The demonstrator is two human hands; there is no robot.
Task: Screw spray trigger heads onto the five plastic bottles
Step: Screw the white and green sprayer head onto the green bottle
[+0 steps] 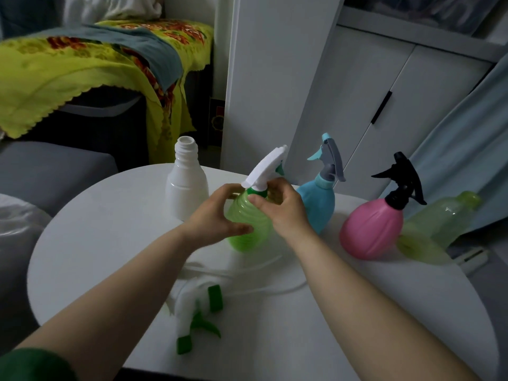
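Loose trigger head (pixel 196 317) nearer than hands.

Round white table (pixel 110 243), yellow floral blanket (pixel 68 67), white cabinet (pixel 384 86), blue curtain (pixel 467 138)

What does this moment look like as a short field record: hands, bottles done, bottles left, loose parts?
surface: round white table
left hand: holds the green bottle by its body
right hand: fingers at the green collar of the white trigger head on that bottle
bottles with heads on: blue bottle, pink bottle
bottles without heads: white bottle, upright, neck open; pale green bottle, lying on its side
loose parts: white and green trigger head with tube, lying near the front edge
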